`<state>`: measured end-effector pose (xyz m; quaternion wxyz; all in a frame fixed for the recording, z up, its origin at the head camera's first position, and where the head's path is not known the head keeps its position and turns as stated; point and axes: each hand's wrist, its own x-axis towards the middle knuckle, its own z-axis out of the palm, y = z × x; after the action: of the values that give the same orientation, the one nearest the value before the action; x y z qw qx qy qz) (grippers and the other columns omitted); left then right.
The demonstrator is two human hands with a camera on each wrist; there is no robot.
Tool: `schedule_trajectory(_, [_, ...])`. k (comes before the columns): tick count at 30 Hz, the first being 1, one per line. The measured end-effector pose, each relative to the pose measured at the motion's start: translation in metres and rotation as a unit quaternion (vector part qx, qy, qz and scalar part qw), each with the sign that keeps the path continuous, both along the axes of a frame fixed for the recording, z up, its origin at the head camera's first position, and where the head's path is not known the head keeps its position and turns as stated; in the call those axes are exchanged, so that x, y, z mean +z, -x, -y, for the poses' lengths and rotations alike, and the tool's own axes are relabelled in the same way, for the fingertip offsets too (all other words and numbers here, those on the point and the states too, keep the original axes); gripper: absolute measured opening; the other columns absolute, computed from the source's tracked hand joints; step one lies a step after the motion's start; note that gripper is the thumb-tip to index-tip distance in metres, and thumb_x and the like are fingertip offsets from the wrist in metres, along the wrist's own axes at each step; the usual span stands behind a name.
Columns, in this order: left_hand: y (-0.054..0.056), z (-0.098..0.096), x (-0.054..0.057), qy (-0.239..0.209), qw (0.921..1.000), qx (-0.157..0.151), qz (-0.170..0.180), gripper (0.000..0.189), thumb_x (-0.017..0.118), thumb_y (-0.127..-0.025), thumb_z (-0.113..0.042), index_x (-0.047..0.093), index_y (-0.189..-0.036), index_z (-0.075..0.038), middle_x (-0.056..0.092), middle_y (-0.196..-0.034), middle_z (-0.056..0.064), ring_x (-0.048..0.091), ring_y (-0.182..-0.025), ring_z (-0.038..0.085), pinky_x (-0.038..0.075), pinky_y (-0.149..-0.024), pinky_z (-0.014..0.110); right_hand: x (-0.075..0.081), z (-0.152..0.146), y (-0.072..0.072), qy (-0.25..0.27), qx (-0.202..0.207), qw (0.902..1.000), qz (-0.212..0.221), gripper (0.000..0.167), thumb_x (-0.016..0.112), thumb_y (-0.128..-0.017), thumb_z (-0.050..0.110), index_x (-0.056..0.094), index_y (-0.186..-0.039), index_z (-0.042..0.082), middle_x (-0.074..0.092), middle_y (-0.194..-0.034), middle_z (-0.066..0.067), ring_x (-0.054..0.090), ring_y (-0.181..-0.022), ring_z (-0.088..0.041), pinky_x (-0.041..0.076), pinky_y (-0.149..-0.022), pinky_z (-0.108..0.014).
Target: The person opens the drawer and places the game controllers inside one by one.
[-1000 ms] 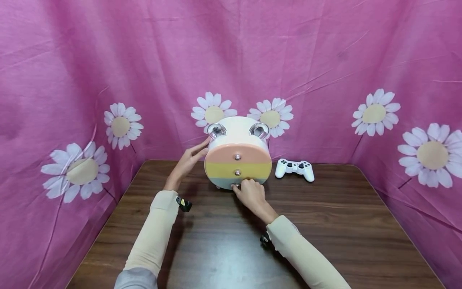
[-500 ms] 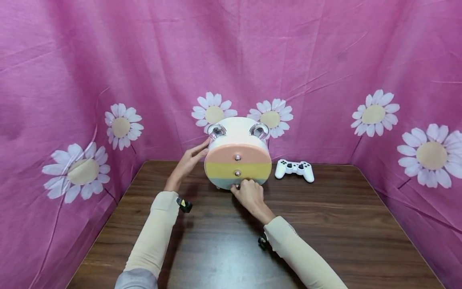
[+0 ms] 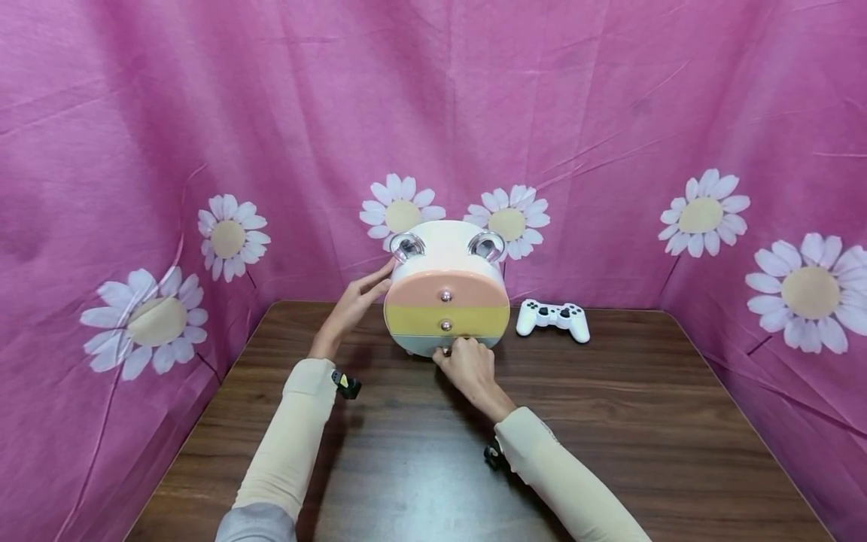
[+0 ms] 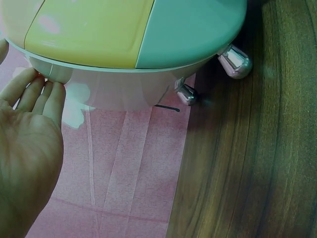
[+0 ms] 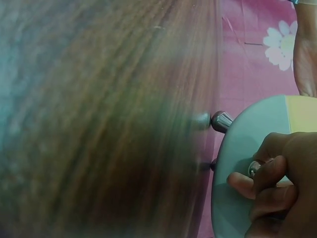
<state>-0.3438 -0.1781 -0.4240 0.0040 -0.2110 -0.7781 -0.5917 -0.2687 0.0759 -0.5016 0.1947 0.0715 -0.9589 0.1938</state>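
A small rounded drawer cabinet (image 3: 447, 248) stands towards the back of the table, with peach, yellow and pale green drawer fronts and silver knobs. Its lowest drawer (image 4: 193, 32) is the green one. With thumb and fingers, my right hand (image 3: 470, 365) pinches that drawer's knob (image 5: 253, 168); the curled fingers show in the right wrist view. My left hand (image 3: 352, 307) rests its fairly straight fingertips against the cabinet's left side, as the left wrist view (image 4: 34, 144) also shows. A thin line parts the green front from the yellow drawer (image 3: 416, 320).
To the right of the cabinet lies a white game controller (image 3: 553, 319). Pink cloth (image 3: 582, 113) printed with daisies hangs behind and on both sides of the brown wooden table (image 3: 609, 421). Short silver feet (image 4: 236, 62) hold the cabinet off the tabletop.
A thin line has appeared between the green and yellow drawer fronts. My right forearm has shifted slightly left, its hand still at the knob. The left hand stays in place.
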Motion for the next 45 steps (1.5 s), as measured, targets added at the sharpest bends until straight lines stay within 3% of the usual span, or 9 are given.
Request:
schedule_trajectory(6, [0.000, 0.000, -0.001, 0.000, 1.0000, -0.001, 0.010, 0.051, 0.058, -0.111, -0.035, 0.048, -0.161, -0.030, 0.040, -0.170, -0.012, 0.027, -0.163, 0.014, 0.024, -0.135, 0.046, -0.002, 0.001, -0.006, -0.006, 0.001, 0.9999, -0.011, 0.061, 0.076, -0.090, 0.038, 0.036, -0.046, 0.022, 0.052, -0.050, -0.003, 0.058, -0.047, -0.026, 0.050, -0.043, -0.047])
schedule_trajectory(16, [0.000, 0.001, -0.001, 0.000, 0.9999, 0.003, 0.014, 0.051, 0.059, -0.111, -0.036, 0.049, -0.160, -0.030, 0.041, -0.170, -0.012, 0.028, -0.162, 0.015, 0.025, -0.134, 0.046, -0.002, 0.000, -0.019, -0.014, 0.002, 0.9999, -0.007, 0.059, 0.074, -0.089, 0.040, 0.038, -0.047, 0.022, 0.059, -0.055, -0.008, 0.065, -0.053, -0.031, 0.052, -0.046, -0.049])
schedule_trajectory(24, [-0.020, -0.005, 0.022, -0.003, 0.9998, -0.013, 0.018, 0.053, 0.057, -0.112, -0.026, 0.046, -0.162, -0.015, 0.040, -0.171, -0.001, 0.027, -0.163, 0.024, 0.024, -0.134, 0.050, -0.003, -0.002, -0.034, -0.014, 0.007, 0.9999, -0.002, 0.059, 0.075, -0.090, 0.040, 0.040, -0.046, 0.023, 0.055, -0.053, -0.005, 0.064, -0.053, -0.030, 0.051, -0.046, -0.048])
schedule_trajectory(27, [-0.023, -0.004, 0.025, 0.001, 0.9998, -0.009, 0.017, 0.053, 0.058, -0.112, -0.026, 0.046, -0.162, -0.013, 0.041, -0.170, -0.001, 0.028, -0.163, 0.025, 0.023, -0.135, 0.050, -0.003, -0.002, -0.040, -0.015, 0.011, 0.9998, -0.004, 0.060, 0.076, -0.089, 0.040, 0.039, -0.045, 0.023, 0.052, -0.051, -0.002, 0.063, -0.051, -0.029, 0.049, -0.044, -0.047])
schedule_trajectory(35, [-0.003, -0.001, 0.004, 0.002, 0.9998, 0.005, 0.020, 0.052, 0.059, -0.111, -0.036, 0.047, -0.161, -0.030, 0.040, -0.170, -0.011, 0.027, -0.163, 0.018, 0.020, -0.136, 0.048, -0.001, -0.004, -0.057, -0.027, 0.018, 0.9994, -0.010, 0.063, 0.076, -0.090, 0.042, 0.036, -0.044, 0.025, 0.044, -0.045, 0.002, 0.053, -0.043, -0.023, 0.040, -0.038, -0.041])
schedule_trajectory(45, [-0.001, 0.001, 0.000, 0.002, 1.0000, 0.005, -0.005, 0.051, 0.061, -0.109, -0.044, 0.052, -0.158, -0.035, 0.045, -0.166, -0.016, 0.032, -0.161, 0.014, 0.027, -0.133, 0.046, 0.002, -0.004, -0.080, -0.039, 0.029, 0.9988, -0.002, 0.065, 0.077, -0.090, 0.041, 0.033, -0.043, 0.026, 0.039, -0.044, 0.007, 0.047, -0.042, -0.017, 0.036, -0.037, -0.036])
